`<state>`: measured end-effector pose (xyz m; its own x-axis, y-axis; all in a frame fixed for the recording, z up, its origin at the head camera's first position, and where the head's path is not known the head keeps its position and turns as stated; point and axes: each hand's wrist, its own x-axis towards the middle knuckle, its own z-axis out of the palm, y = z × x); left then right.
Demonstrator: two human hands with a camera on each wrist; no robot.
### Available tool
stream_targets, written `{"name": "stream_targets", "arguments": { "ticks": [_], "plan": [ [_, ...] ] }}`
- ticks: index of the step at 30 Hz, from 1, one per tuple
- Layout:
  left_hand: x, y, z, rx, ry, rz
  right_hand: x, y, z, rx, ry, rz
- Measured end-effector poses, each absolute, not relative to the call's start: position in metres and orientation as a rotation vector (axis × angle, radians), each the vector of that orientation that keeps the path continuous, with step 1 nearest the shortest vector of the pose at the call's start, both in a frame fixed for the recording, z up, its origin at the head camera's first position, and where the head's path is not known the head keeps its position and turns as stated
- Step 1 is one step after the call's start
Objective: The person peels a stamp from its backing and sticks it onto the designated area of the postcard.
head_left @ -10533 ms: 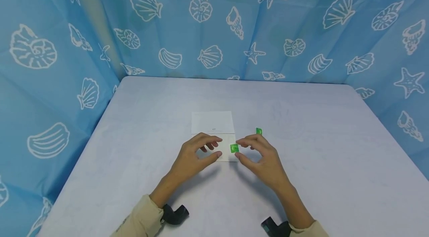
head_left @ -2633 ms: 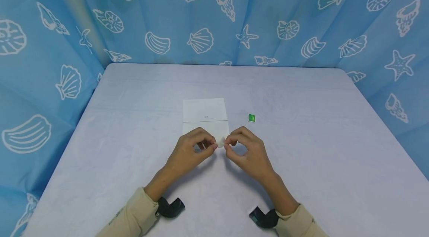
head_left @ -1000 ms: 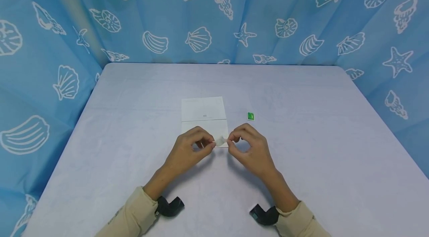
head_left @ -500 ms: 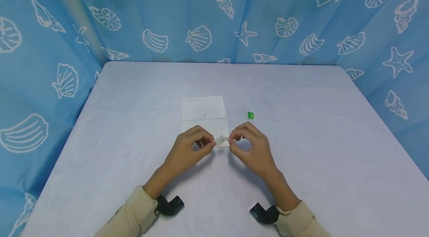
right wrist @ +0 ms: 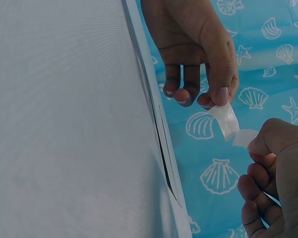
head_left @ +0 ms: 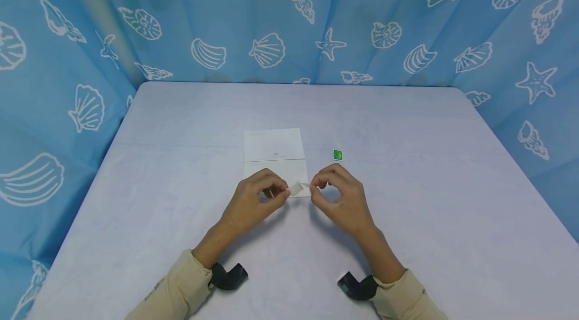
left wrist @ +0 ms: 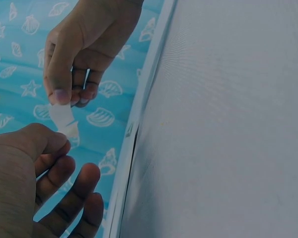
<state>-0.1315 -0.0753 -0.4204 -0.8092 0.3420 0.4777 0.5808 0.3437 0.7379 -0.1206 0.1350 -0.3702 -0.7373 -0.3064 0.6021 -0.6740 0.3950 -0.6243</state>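
Note:
My left hand (head_left: 255,198) pinches a small pale sticker (head_left: 296,189) by its left end between thumb and index finger. A thin white backing strip (head_left: 306,185) bends away from the sticker's right end, its tip pinched by my right hand (head_left: 342,198). In the right wrist view the sticker (right wrist: 225,120) has a finely jagged edge, and the curved backing paper (right wrist: 245,137) still meets its lower end. Both hands are over the near edge of a white folded card (head_left: 274,144), part of it hidden by the left hand.
Beyond the right hand, a small green stamp-like sticker (head_left: 338,154) with a white border lies on the white table (head_left: 398,129). A blue curtain (head_left: 362,8) with white shells hangs behind the table. Black wrist cameras (head_left: 229,277) sit at both cuffs.
Earlier, the right hand held a green sticker face up; now a pale sticker is between both hands. Since then the right hand has drawn slightly right, and the backing strip shows longer.

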Motion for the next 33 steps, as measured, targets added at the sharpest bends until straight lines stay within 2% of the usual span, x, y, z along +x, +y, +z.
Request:
{"name": "stream_targets", "arguments": {
  "ticks": [11,20,33],
  "plan": [
    [-0.132,-0.076,-0.421,-0.823,-2.374,-1.448,-0.122,0.137,-0.371,0.82,-2.269,1.262],
    [-0.131,-0.076,-0.42,-0.826,-2.375,-1.471,-0.138,0.153,-0.401,0.772,-2.295,1.236],
    [-0.13,-0.076,-0.421,-0.827,-2.382,-1.47,-0.15,0.172,-0.408,0.725,-2.364,1.156]
  ]
}}
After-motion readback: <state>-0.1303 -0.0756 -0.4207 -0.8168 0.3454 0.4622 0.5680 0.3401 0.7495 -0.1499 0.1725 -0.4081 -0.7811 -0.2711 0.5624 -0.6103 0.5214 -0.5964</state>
